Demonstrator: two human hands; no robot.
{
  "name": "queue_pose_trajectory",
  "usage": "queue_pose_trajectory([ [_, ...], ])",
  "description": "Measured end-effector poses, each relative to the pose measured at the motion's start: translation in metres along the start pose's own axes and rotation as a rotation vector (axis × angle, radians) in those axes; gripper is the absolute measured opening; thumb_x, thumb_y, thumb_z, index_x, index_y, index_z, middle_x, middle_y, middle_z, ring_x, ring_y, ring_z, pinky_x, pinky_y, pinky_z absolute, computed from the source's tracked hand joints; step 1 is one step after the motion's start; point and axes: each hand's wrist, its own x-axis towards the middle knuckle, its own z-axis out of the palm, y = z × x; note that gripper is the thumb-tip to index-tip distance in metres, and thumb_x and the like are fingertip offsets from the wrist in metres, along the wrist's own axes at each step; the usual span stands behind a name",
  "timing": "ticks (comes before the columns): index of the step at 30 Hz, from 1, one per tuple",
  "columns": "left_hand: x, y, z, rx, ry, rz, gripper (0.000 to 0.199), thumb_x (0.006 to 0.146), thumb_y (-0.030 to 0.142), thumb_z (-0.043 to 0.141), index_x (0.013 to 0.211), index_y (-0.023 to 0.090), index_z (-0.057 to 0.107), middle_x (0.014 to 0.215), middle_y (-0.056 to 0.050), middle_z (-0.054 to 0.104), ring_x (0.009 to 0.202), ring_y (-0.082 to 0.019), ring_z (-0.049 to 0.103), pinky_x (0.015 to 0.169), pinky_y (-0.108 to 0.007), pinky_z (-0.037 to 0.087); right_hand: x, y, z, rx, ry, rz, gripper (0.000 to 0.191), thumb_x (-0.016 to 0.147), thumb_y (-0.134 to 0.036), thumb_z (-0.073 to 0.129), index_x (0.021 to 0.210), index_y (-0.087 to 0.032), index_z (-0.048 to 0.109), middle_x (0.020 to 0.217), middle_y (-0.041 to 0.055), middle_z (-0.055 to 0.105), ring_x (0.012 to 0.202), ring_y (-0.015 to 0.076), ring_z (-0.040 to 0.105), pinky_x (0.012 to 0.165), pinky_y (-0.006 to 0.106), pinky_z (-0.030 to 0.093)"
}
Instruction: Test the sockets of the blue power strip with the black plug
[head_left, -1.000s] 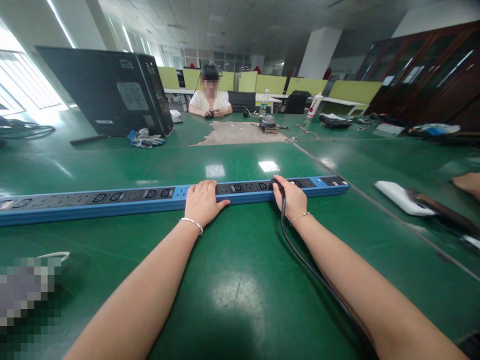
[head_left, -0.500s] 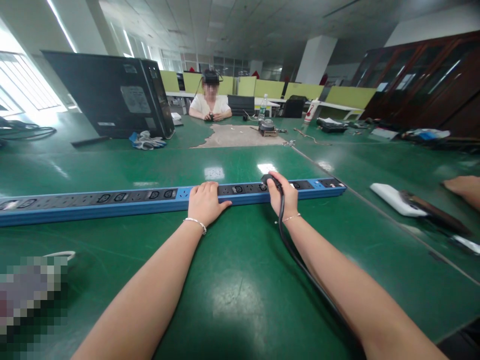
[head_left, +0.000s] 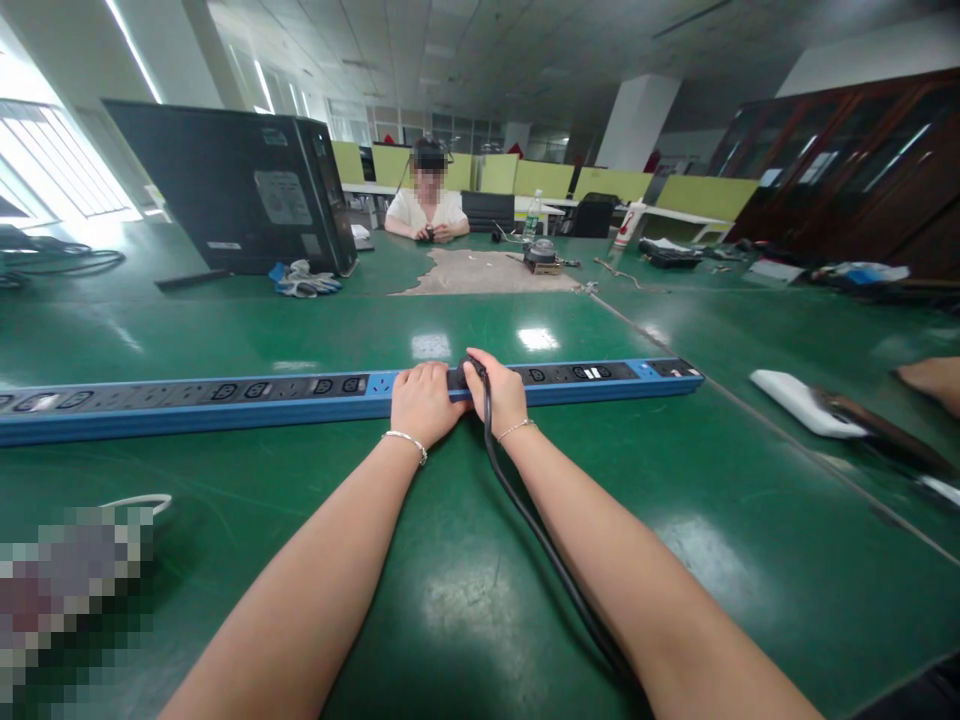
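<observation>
A long blue power strip with black socket sections lies across the green table. My left hand grips the strip near its middle, fingers over the top and thumb along the front edge. Right beside it, my right hand is closed on a black plug, held against the strip's top. From the plug a black cable runs down beneath my right forearm. Whether the plug's pins sit in a socket is hidden.
A black computer case and gloves stand beyond the strip at left. A person sits across the table. At right lie a white-ended object and another person's hand. A blurred-out object lies front left.
My right hand has moved left along the strip with the plug and cable, and is now beside my left hand. My left hand stays on the strip. The view has shifted slightly.
</observation>
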Motion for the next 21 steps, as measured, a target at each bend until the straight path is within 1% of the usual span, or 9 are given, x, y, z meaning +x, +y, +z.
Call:
queue_pose_trajectory([
  [3,0.001,0.001,0.000,-0.007,0.031,-0.010,0.034,0.086,0.035,0.042,0.107,0.013,0.058,0.109,-0.012,0.066,0.106,-0.027,0.057,0.092,-0.039,0.035,-0.001,-0.009,0.004,-0.151,-0.026,-0.078,0.036,0.093,-0.032,0.041,0.120,-0.020,0.060,0.112,0.0056,0.068,0.098,0.0192,0.064,0.090,0.029,0.047],
  [5,0.001,0.002,-0.001,-0.007,0.031,-0.022,0.034,0.090,0.032,0.034,0.104,0.014,0.059,0.107,-0.012,0.066,0.104,-0.026,0.058,0.090,-0.039,0.036,-0.001,-0.014,0.007,-0.234,-0.034,-0.108,0.036,0.094,-0.031,0.038,0.120,-0.019,0.060,0.110,0.0067,0.068,0.097,0.0198,0.064,0.089,0.030,0.047],
  [7,0.002,0.002,-0.003,-0.007,0.018,-0.024,0.036,0.092,0.031,0.031,0.103,0.013,0.060,0.106,-0.012,0.067,0.103,-0.026,0.059,0.089,-0.038,0.037,-0.001,-0.017,0.008,-0.288,-0.037,-0.105,0.037,0.094,-0.030,0.036,0.120,-0.018,0.060,0.107,0.0074,0.069,0.094,0.0201,0.064,0.089,0.030,0.046],
  [10,0.002,0.003,-0.005,-0.010,0.012,-0.018,0.036,0.092,0.031,0.031,0.104,0.012,0.059,0.108,-0.012,0.067,0.104,-0.026,0.058,0.089,-0.038,0.037,-0.002,-0.018,0.010,-0.318,-0.045,-0.070,0.038,0.095,-0.031,0.034,0.121,-0.017,0.058,0.104,0.0081,0.069,0.092,0.0204,0.065,0.087,0.030,0.047],
  [12,0.001,0.004,-0.005,-0.009,0.016,-0.021,0.036,0.090,0.031,0.034,0.105,0.011,0.059,0.109,-0.013,0.066,0.104,-0.026,0.058,0.089,-0.038,0.037,-0.005,-0.014,0.012,-0.314,-0.037,-0.073,0.040,0.095,-0.032,0.033,0.123,-0.017,0.057,0.107,0.0085,0.069,0.094,0.0202,0.064,0.088,0.031,0.046],
  [15,0.001,0.003,-0.005,-0.007,0.021,-0.027,0.037,0.088,0.031,0.037,0.109,0.009,0.058,0.110,-0.015,0.066,0.105,-0.027,0.058,0.090,-0.038,0.037,-0.012,-0.005,0.013,-0.293,-0.019,-0.164,0.040,0.095,-0.027,0.033,0.125,-0.014,0.055,0.121,0.0095,0.063,0.109,0.0192,0.059,0.100,0.032,0.039],
  [18,0.000,0.003,-0.006,-0.026,0.020,-0.016,0.049,0.085,0.036,0.043,0.124,0.007,0.050,0.116,-0.016,0.064,0.110,-0.027,0.056,0.093,-0.039,0.037,-0.018,0.002,0.009,-0.263,-0.064,-0.216,0.042,0.090,-0.021,0.038,0.130,-0.013,0.050,0.133,0.0099,0.054,0.121,0.0189,0.051,0.104,0.035,0.035],
  [19,-0.001,0.002,-0.006,-0.041,0.022,-0.001,0.053,0.084,0.037,0.045,0.129,0.009,0.046,0.120,-0.016,0.062,0.112,-0.027,0.055,0.094,-0.038,0.037,-0.019,0.003,0.007,-0.248,-0.089,-0.213,0.045,0.088,-0.019,0.040,0.131,-0.013,0.048,0.135,0.0097,0.052,0.122,0.0190,0.050,0.104,0.035,0.035],
  [21,-0.002,0.001,-0.008,-0.073,0.022,0.055,0.059,0.083,0.038,0.049,0.137,0.016,0.039,0.129,-0.012,0.058,0.118,-0.025,0.052,0.096,-0.037,0.036,-0.020,0.006,0.003,-0.208,-0.133,-0.206,0.050,0.084,-0.016,0.042,0.134,-0.015,0.045,0.137,0.0090,0.051,0.123,0.0189,0.049,0.105,0.037,0.035],
])
